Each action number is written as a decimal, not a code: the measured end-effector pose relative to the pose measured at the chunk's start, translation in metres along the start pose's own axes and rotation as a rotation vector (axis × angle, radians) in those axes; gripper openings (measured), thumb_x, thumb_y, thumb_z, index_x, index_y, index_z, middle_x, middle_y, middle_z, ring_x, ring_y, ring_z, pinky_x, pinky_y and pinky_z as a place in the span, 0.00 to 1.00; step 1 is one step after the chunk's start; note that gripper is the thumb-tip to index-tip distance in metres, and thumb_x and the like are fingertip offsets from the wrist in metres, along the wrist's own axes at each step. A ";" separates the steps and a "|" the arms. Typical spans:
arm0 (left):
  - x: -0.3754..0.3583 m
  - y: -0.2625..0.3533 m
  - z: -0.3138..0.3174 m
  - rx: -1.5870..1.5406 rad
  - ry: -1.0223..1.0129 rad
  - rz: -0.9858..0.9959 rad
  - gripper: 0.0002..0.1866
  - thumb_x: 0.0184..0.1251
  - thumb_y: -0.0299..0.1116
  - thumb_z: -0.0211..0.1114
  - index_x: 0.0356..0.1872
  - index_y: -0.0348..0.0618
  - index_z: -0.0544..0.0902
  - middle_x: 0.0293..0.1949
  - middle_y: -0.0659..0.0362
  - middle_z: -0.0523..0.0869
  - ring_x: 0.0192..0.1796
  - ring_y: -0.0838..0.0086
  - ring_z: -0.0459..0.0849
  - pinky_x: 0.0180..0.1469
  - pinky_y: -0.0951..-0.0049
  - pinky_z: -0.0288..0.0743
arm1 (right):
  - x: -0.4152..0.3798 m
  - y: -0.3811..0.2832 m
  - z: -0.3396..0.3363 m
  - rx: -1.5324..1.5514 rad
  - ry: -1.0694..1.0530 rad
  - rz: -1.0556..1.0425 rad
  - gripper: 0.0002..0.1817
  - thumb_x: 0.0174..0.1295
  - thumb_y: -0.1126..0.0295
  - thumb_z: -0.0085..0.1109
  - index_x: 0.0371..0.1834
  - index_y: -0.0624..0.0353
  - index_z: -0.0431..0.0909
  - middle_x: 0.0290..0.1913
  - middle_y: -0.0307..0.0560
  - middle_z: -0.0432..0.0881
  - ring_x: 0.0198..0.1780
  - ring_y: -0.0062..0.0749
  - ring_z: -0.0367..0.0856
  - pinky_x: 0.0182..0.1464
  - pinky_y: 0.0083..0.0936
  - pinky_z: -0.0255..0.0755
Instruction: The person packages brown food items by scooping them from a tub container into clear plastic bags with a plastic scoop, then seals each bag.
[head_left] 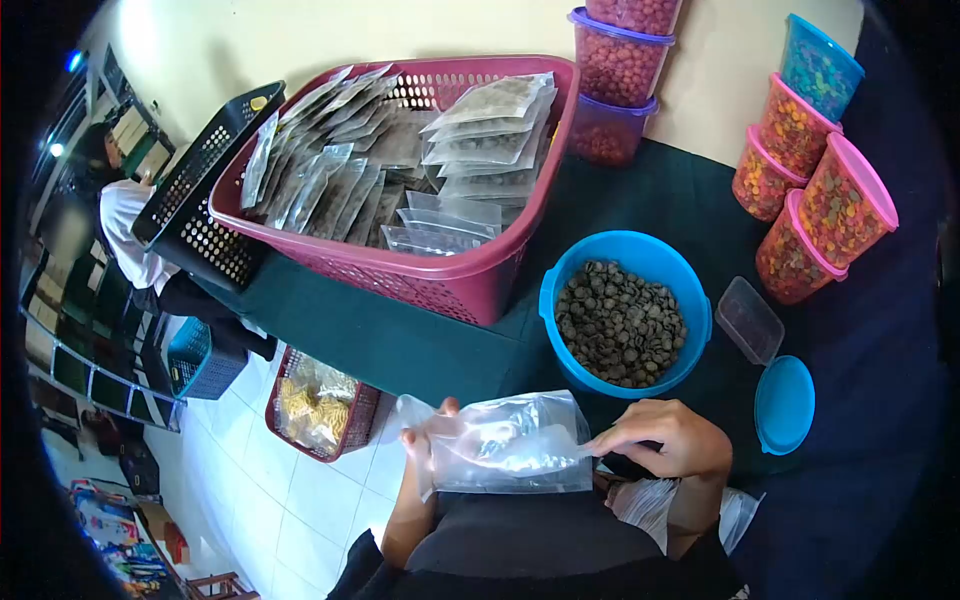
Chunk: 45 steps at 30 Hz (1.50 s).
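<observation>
A clear, empty-looking plastic bag point(515, 445) lies across the space between my hands. My left hand point(425, 440) is closed on its left end, partly seen through the plastic. With fingers pinched, my right hand point(665, 438) holds the bag's right edge. Just beyond the bag, a blue tub point(708, 325) holds many small dark round pieces point(620, 325). More clear bags point(645, 505) lie under my right forearm.
A maroon basket point(470, 265) of filled packets stands at the back left beside a black basket point(205, 190). Tubs with coloured contents point(620, 65) point(845, 185) stand behind. A clear lid point(750, 320) and blue lid point(785, 405) lie right. A person point(130, 225) stands far left.
</observation>
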<state>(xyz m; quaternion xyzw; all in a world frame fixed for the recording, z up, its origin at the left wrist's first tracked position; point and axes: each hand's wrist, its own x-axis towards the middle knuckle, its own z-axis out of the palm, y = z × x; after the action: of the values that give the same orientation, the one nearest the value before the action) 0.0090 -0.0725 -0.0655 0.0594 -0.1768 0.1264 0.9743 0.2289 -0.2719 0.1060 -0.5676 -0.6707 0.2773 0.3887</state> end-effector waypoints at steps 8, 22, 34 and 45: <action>0.036 -0.027 0.029 0.180 0.119 -0.140 0.51 0.41 0.64 0.61 0.66 0.57 0.47 0.65 0.43 0.45 0.67 0.49 0.43 0.62 0.49 0.49 | -0.004 0.006 0.016 -0.077 0.247 0.113 0.11 0.44 0.80 0.58 0.31 0.55 0.80 0.25 0.44 0.79 0.27 0.34 0.76 0.33 0.27 0.67; 0.028 0.052 0.004 0.199 0.285 -0.332 0.39 0.33 0.60 0.68 0.53 0.63 0.69 0.65 0.49 0.51 0.63 0.39 0.50 0.51 0.31 0.55 | 0.031 -0.027 0.050 -0.155 0.513 0.216 0.09 0.43 0.77 0.61 0.31 0.56 0.79 0.26 0.43 0.80 0.31 0.34 0.77 0.36 0.26 0.67; 0.019 0.100 -0.030 0.310 -0.001 -0.428 0.40 0.42 0.73 0.50 0.59 0.73 0.60 0.64 0.55 0.52 0.58 0.46 0.62 0.40 0.45 0.74 | 0.067 -0.013 0.128 0.479 1.049 0.409 0.14 0.50 0.76 0.61 0.40 0.64 0.72 0.35 0.43 0.79 0.37 0.21 0.76 0.39 0.18 0.70; 0.045 0.081 -0.047 0.539 0.373 -0.588 0.39 0.59 0.44 0.56 0.66 0.54 0.43 0.62 0.53 0.56 0.63 0.63 0.57 0.61 0.60 0.55 | 0.083 -0.029 0.154 0.222 1.187 0.614 0.09 0.57 0.75 0.51 0.40 0.65 0.71 0.34 0.46 0.78 0.38 0.23 0.77 0.40 0.21 0.71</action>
<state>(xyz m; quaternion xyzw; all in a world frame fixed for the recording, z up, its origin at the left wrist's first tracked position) 0.0430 0.0229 -0.0871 0.3355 0.0661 -0.1062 0.9337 0.0799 -0.1857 0.0626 -0.7451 -0.1195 0.0834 0.6508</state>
